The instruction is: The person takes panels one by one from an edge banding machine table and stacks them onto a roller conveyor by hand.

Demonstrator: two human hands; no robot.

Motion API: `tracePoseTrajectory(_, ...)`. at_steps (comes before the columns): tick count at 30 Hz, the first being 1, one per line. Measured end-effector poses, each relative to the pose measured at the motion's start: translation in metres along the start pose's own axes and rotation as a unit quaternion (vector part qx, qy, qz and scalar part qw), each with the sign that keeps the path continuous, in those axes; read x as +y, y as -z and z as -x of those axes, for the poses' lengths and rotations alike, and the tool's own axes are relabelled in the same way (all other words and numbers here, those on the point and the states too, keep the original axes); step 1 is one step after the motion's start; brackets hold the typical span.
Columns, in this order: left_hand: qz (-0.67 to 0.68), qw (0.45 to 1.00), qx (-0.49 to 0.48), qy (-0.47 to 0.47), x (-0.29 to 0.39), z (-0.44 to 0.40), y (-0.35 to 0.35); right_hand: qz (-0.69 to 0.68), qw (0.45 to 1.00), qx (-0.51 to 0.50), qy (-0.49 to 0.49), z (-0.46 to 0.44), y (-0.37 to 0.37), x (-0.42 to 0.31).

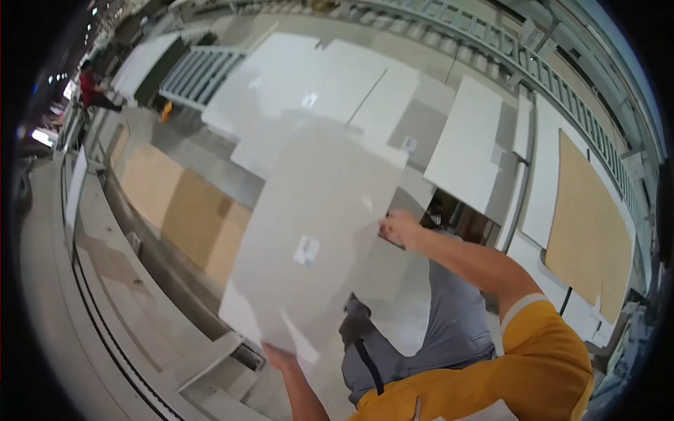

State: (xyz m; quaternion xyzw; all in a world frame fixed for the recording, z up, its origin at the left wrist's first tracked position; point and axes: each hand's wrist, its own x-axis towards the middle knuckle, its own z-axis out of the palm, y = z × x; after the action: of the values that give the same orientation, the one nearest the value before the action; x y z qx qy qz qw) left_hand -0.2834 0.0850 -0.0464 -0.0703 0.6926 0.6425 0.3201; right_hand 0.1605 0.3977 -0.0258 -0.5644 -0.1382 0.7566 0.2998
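Note:
A large white panel (316, 196) with a small white label (306, 250) on it stretches in front of me, tilted in view. My left hand (279, 358) grips its near lower edge, with most of the fingers hidden beneath the board. At the right edge of the same panel, my right hand (400, 229) is closed, its fingers curled at the edge. Something small and dark shows just below that hand; I cannot make out what it is. Beyond the held panel lie more white panels (281, 77), some bearing small labels.
A brown board (186, 207) lies to the left, beside a long machine bed (126, 302). At right are another white panel (467, 140) and a tan board (590, 231). Roller conveyors (200, 74) stand at the back. A person in red (89, 85) is far left.

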Motion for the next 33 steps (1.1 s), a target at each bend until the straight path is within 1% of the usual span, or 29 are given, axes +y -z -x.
tracePoseTrajectory(1,-0.011,1.0,0.011,0.014,0.005,-0.008,-0.009,-0.008,1.0,0.009,0.014,-0.021,-0.011,0.0)
tracePoseTrajectory(2,-0.011,1.0,0.012,0.025,0.011,-0.019,-0.057,-0.013,0.999,0.015,0.042,-0.052,-0.021,-0.02)
tracePoseTrajectory(3,-0.04,0.997,0.058,0.037,0.011,-0.032,-0.087,0.004,0.998,0.017,0.067,-0.076,-0.028,-0.032)
tracePoseTrajectory(4,-0.078,0.99,0.105,0.05,0.01,-0.045,-0.102,0.018,0.996,0.024,0.084,-0.098,-0.032,-0.035)
tracePoseTrajectory(6,-0.059,0.995,0.074,0.007,-0.022,-0.104,-0.115,0.04,0.996,0.04,0.073,-0.148,-0.045,-0.052)
tracePoseTrajectory(8,-0.003,0.999,0.042,0.016,-0.05,-0.175,-0.121,0.046,0.994,0.032,0.089,-0.184,-0.06,-0.072)
tracePoseTrajectory(10,0.001,0.999,-0.02,0.03,-0.063,-0.223,-0.141,0.064,0.991,0.042,0.109,-0.218,-0.08,-0.093)
tracePoseTrajectory(12,-0.1,0.993,0.047,0.048,-0.058,-0.235,-0.188,0.047,0.989,-0.009,0.14,-0.263,-0.083,-0.107)
tracePoseTrajectory(13,-0.161,0.984,0.075,0.033,-0.053,-0.231,-0.213,0.047,0.99,-0.006,0.133,-0.277,-0.085,-0.105)
tracePoseTrajectory(14,-0.223,0.97,0.099,0.018,-0.052,-0.228,-0.236,0.108,0.978,0.04,0.175,-0.286,-0.082,-0.106)
tracePoseTrajectory(15,-0.228,0.969,0.094,0.027,-0.06,-0.236,-0.249,0.173,0.957,0.09,0.216,-0.29,-0.072,-0.109)
tracePoseTrajectory(16,-0.26,0.961,0.091,0.007,-0.06,-0.246,-0.261,0.177,0.956,0.1,0.212,-0.286,-0.057,-0.106)
tracePoseTrajectory(17,-0.289,0.953,0.088,-0.018,-0.061,-0.26,-0.275,0.411,0.869,0.185,0.202,-0.273,-0.044,-0.098)
tracePoseTrajectory(18,-0.288,0.954,0.084,-0.015,-0.063,-0.271,-0.292,0.617,0.723,0.255,0.177,-0.26,-0.034,-0.093)
tracePoseTrajectory(19,-0.306,0.947,0.088,-0.042,-0.062,-0.284,-0.31,0.654,0.712,0.232,0.106,-0.243,-0.026,-0.097)
tracePoseTrajectory(20,-0.324,0.939,0.089,-0.069,-0.066,-0.294,-0.333,0.654,0.711,0.238,0.107,-0.239,-0.023,-0.097)
tracePoseTrajectory(21,-0.328,0.939,0.083,-0.066,-0.067,-0.299,-0.353,0.693,0.677,0.221,0.116,-0.236,-0.016,-0.09)
tracePoseTrajectory(22,-0.358,0.929,0.03,-0.093,-0.067,-0.302,-0.368,0.73,0.642,0.201,0.118,-0.233,-0.007,-0.084)
tracePoseTrajectory(23,-0.385,0.915,-0.024,-0.119,-0.07,-0.301,-0.383,0.73,0.644,0.204,0.106,-0.233,-0.002,-0.08)
tracePoseTrajectory(24,-0.392,0.913,-0.031,-0.114,-0.074,-0.294,-0.4,0.733,0.64,0.204,0.102,-0.235,-0.004,-0.079)
tracePoseTrajectory(26,-0.403,0.893,-0.033,-0.2,-0.082,-0.278,-0.441,0.735,0.636,0.21,0.103,-0.237,-0.008,-0.086)
tracePoseTrajectory(27,-0.402,0.893,-0.037,-0.2,-0.085,-0.276,-0.461,0.736,0.639,0.206,0.089,-0.236,-0.01,-0.087)
tracePoseTrajectory(29,-0.529,0.837,0.014,-0.141,-0.091,-0.271,-0.492,0.736,0.643,0.201,0.072,-0.235,-0.011,-0.089)
tracePoseTrajectory(30,-0.532,0.835,0.011,-0.14,-0.095,-0.266,-0.503,0.733,0.647,0.199,0.073,-0.234,-0.011,-0.088)
tracePoseTrajectory(32,-0.477,0.845,-0.042,-0.238,-0.1,-0.255,-0.526,0.729,0.65,0.201,0.076,-0.233,-0.014,-0.092)
tracePoseTrajectory(33,-0.476,0.846,-0.045,-0.238,-0.099,-0.248,-0.537,0.728,0.652,0.199,0.073,-0.232,-0.016,-0.093)
